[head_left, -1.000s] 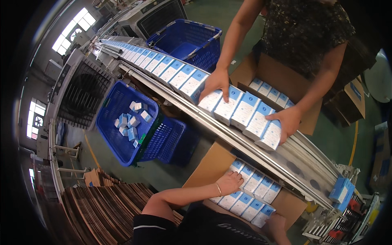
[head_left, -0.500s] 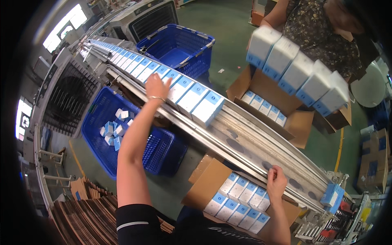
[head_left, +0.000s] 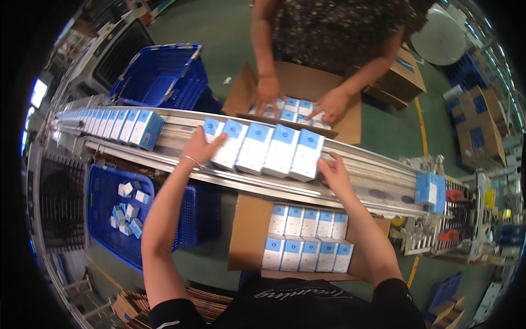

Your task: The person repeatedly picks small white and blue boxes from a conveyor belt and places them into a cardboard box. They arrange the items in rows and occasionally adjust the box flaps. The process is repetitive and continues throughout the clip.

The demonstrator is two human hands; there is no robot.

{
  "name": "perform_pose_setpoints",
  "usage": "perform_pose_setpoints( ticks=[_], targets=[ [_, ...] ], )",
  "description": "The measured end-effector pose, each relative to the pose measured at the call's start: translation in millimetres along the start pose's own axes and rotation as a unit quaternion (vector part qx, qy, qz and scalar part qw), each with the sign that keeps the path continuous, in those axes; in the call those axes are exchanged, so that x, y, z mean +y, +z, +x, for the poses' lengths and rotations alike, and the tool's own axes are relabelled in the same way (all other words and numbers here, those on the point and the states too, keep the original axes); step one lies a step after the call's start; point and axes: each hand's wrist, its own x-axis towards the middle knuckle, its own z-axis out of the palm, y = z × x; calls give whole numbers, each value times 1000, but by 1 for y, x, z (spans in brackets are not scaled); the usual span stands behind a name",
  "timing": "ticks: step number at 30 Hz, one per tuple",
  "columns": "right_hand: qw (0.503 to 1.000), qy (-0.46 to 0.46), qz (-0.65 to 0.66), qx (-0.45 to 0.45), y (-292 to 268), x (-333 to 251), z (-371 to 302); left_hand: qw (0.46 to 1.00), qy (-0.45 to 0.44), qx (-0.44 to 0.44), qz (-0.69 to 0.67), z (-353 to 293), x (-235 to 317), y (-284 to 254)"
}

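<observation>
On the conveyor a row of several white-and-blue cartons (head_left: 255,148) stands between my two hands. My left hand (head_left: 201,145) presses on the row's left end, its thumb and fingers on the end carton. At the other end my right hand (head_left: 334,172) has its bent fingertips against the last carton. Some of the fingers are hidden behind the cartons. Just below the belt, nearest me, an open cardboard box (head_left: 247,233) holds two rows of the same cartons (head_left: 308,255).
More cartons (head_left: 112,123) queue along the conveyor (head_left: 378,186) at left; a blue one (head_left: 430,192) sits at its right end. Opposite, a co-worker's hands (head_left: 334,104) reach into another cardboard box (head_left: 307,71). Blue baskets (head_left: 101,219) stand on both sides, one with loose cartons.
My left hand has come to a group of cartons, now apart from the queue, and my right hand has moved up to its other end. The co-worker's cartons have gone down into the far box.
</observation>
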Motion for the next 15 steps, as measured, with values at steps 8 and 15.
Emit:
perform_pose_setpoints(
  ticks=[8,15],
  targets=[
    [988,-104,67,88,-94,-6,-57,972,81,121,-186,-110,159,37],
    [977,-175,-54,112,-106,107,-212,963,151,49,-218,-289,121,132]
  ],
)
